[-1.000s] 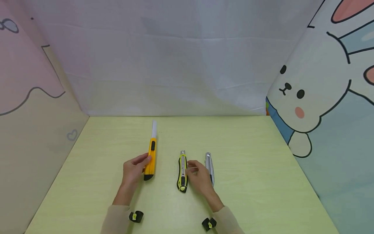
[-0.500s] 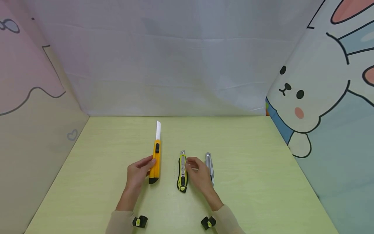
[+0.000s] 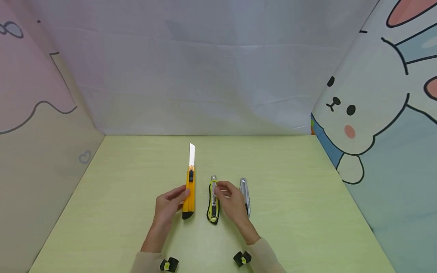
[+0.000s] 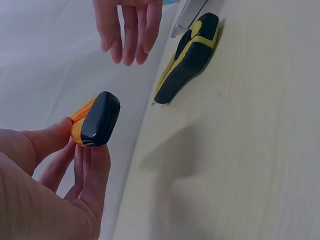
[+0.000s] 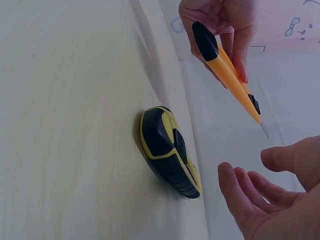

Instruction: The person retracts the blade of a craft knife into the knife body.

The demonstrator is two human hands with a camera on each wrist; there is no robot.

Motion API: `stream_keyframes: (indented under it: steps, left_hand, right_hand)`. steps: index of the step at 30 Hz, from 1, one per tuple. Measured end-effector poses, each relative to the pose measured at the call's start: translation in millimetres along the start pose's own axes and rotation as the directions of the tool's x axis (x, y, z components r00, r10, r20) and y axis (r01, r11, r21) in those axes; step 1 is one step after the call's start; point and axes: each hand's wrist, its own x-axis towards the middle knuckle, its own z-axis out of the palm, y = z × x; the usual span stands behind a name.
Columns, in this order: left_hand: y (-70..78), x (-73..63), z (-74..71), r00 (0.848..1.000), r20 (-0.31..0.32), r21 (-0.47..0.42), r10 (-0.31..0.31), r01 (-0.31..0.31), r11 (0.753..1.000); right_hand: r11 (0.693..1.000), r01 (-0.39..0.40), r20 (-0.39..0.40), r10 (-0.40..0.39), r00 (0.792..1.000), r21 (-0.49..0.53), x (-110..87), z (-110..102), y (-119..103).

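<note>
My left hand [image 3: 168,206] pinches an orange box cutter [image 3: 190,191] between thumb and fingers, above the table. Its long blade is out and points away from me; the handle ends in a black cap [image 4: 102,120]. On the table in the middle lies a yellow-green and black box cutter [image 3: 212,208]. Over its right side hovers my right hand [image 3: 233,204], thumb and fingers apart with nothing between them, as the right wrist view shows. A slim silver box cutter [image 3: 244,189] lies further right, partly covered by the right hand in the head view.
The pale wooden table [image 3: 290,212] meets a white cloth wall [image 3: 205,87] at the back. Printed panels stand at both sides, the right one with a cartoon rabbit [image 3: 368,98]. Black straps [image 3: 169,264] sit at both wrists.
My left hand has carried the orange box cutter to the right and slightly nearer to me. The right hand has shifted slightly left and away from me. Both other cutters stay in place.
</note>
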Motion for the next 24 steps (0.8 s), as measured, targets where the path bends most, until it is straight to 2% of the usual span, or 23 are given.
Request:
stream_keyframes:
  steps: [15,24]
  left_hand:
    - [-9.4,-12.9,21.3,0.999,0.009,-0.037,0.031,-0.031,0.999]
    - [-13.4,-18.6,28.7,0.997,0.049,-0.066,0.051,-0.048,0.997]
  right_hand:
    - [0.996,-0.007,0.079,-0.001,0.997,0.093,1.7,3,-4]
    - [0.992,-0.011,0.105,-0.002,0.995,0.124,-1.4,5,-8]
